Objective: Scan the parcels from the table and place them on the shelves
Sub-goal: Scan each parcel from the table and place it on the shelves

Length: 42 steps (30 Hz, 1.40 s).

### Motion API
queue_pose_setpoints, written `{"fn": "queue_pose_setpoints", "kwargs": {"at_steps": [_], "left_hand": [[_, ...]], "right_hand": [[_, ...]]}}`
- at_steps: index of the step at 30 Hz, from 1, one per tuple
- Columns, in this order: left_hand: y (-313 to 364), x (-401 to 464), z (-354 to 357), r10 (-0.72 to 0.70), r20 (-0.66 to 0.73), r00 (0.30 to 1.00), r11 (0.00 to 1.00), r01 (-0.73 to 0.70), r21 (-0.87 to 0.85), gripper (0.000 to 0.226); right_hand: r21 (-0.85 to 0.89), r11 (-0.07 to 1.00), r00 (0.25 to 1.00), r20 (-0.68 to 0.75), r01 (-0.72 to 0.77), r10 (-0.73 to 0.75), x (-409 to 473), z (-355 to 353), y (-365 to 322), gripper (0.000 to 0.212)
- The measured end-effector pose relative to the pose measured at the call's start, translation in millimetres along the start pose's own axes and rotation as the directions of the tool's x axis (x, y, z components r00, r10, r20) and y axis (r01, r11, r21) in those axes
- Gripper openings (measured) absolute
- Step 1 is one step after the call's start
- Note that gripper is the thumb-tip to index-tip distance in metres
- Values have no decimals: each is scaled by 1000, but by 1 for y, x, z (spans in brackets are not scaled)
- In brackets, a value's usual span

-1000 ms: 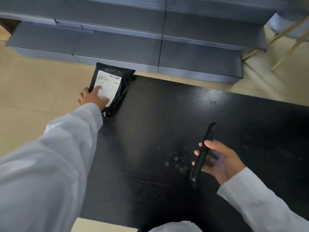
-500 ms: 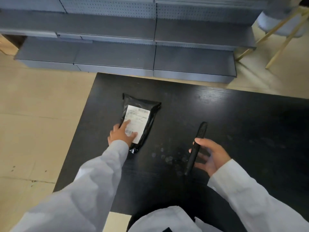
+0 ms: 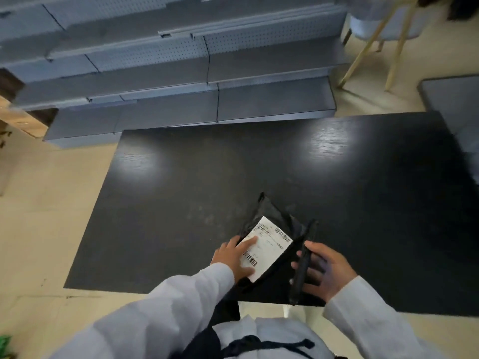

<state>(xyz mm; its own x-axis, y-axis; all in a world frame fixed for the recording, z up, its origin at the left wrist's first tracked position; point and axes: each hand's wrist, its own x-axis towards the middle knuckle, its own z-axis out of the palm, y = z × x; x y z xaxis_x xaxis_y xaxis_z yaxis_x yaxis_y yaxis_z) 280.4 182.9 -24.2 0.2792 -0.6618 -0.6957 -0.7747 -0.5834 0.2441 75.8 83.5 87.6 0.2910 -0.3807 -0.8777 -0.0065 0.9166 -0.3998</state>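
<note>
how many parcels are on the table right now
1. A black parcel with a white label lies near the table's front edge, the left hand on its label and the right hand, holding a dark scanner, just beside it. None shows on the shelves.

The left hand (image 3: 234,257) reaches forward near the table's near edge, fingers straight and spread, pressing flat. The right hand (image 3: 326,270), palm turned inward, curls its fingers in a grip.
</note>
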Motion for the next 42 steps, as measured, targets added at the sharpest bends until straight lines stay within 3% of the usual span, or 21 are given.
{"fn": "queue_pose_setpoints", "kwargs": {"at_steps": [4, 10, 12, 15, 17, 21, 28, 35, 42], "left_hand": [[32, 16, -8, 158, 63, 985, 948, -169, 270, 83], [39, 40, -26, 404, 145, 903, 744, -417, 523, 83], [36, 39, -32, 440, 58, 896, 779, -413, 471, 81], [22, 34, -34, 441, -157, 884, 885, -400, 238, 64], [5, 27, -29, 436, -216, 874, 895, -397, 202, 66], [-22, 21, -5, 448, -101, 888, 866, -403, 294, 83], [-37, 35, -2, 529, 53, 847, 785, -512, 348, 78], [-39, 41, -2, 566, 55, 823, 778, -555, 296, 78], [-43, 40, -1, 571, 32, 820, 777, -553, 301, 78]], "right_hand": [[93, 995, 996, -86, 21, -13, -23, -31, 14, 17], [169, 981, 983, -168, 100, -71, -45, -24, 32, 36], [176, 980, 982, -180, 91, -59, -50, -12, 40, 41], [148, 989, 986, -167, 18, 7, -52, 7, 53, 47], [141, 989, 984, -163, -48, 72, -48, 22, 63, 54], [133, 985, 973, -183, -114, 138, -32, 59, 81, 68], [237, 950, 961, -137, -204, 241, -14, 105, 96, 74], [325, 929, 959, -151, -179, 238, -10, 116, 116, 71], [464, 866, 944, -161, -186, 289, -11, 114, 135, 90]]}}
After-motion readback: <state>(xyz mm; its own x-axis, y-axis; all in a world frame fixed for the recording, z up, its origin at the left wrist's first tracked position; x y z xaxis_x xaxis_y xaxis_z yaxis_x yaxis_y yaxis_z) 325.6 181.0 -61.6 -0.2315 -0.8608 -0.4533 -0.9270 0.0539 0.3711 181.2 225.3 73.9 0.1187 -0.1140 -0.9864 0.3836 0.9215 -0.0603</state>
